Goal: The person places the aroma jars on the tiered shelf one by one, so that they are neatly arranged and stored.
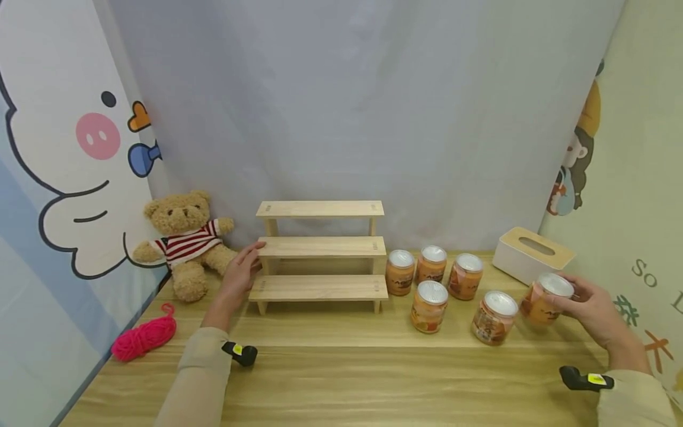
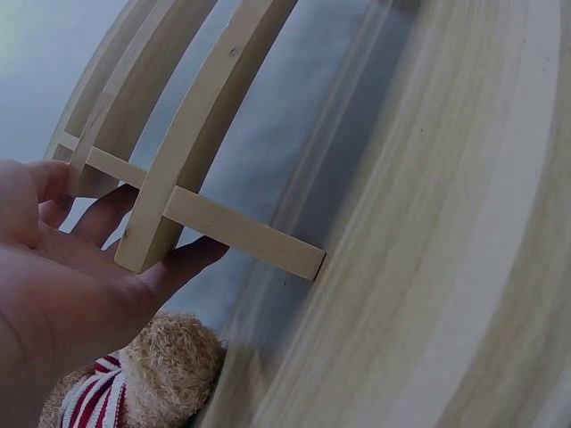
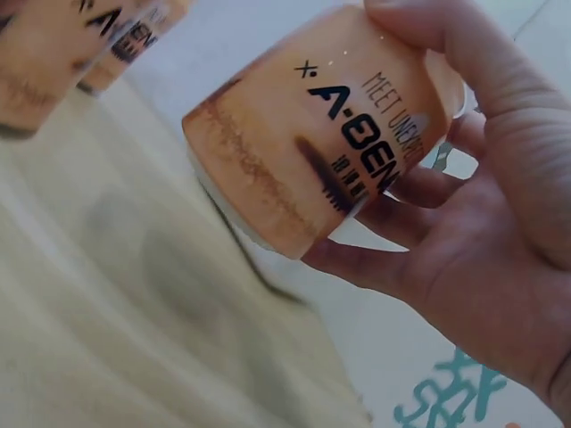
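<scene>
Now in hand: an orange can (image 1: 539,311) and a wooden stand (image 1: 322,287)

At 4 o'clock, a person's right hand (image 1: 592,305) holds the silver-topped orange can, thumb and fingers curled round its side; the can tilts slightly, and whether its base touches the table (image 1: 373,379) cannot be told. Just beyond it, toward 3 o'clock, sits a white tissue box (image 1: 517,261) with a tan top. Across at 8 o'clock, the left hand (image 1: 239,281) grips the left end of the three-tier wooden stand, fingers apart and bent about its shelf ends. Five more cans (image 1: 493,323) stand upright around 4 o'clock, nearer the center, the leftmost just beside the stand. At 9 o'clock, a teddy bear (image 1: 189,246) in a red-and-white striped top sits near the curtain (image 1: 341,118), while a bundle of pink yarn (image 1: 144,338) lies on the table at 8 o'clock, farther out than the left hand.
</scene>
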Demonstrator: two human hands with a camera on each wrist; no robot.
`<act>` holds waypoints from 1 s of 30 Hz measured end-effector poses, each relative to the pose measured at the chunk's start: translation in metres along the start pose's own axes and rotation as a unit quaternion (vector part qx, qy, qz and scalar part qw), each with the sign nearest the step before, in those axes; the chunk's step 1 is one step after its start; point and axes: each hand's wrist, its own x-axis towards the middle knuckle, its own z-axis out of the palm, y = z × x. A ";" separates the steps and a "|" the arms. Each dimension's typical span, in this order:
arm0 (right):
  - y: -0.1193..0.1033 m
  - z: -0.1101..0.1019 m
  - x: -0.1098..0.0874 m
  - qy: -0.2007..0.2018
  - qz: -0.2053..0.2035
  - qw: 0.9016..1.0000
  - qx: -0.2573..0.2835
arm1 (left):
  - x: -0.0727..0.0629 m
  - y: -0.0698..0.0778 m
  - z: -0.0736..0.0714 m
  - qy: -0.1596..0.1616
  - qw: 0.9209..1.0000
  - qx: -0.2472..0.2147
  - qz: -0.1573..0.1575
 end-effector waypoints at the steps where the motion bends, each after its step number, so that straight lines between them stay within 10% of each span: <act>1: -0.005 0.000 0.001 0.007 -0.005 1.000 0.001 | 0.000 0.000 0.000 0.000 1.000 -0.002 -0.001; 12: -0.085 0.015 0.020 0.055 -0.068 0.996 0.036 | -0.001 0.003 0.000 -0.011 1.000 0.010 0.003; 17: -0.114 0.039 0.037 0.017 -0.099 0.991 0.083 | 0.000 0.002 -0.001 0.001 1.000 0.018 -0.003; 23: -0.151 0.079 0.056 -0.012 -0.118 0.993 0.018 | -0.001 0.001 -0.002 0.003 1.000 0.015 -0.001; 30: -0.184 0.127 0.075 -0.020 -0.108 0.989 0.095 | 0.000 0.000 0.000 0.010 1.000 0.018 -0.005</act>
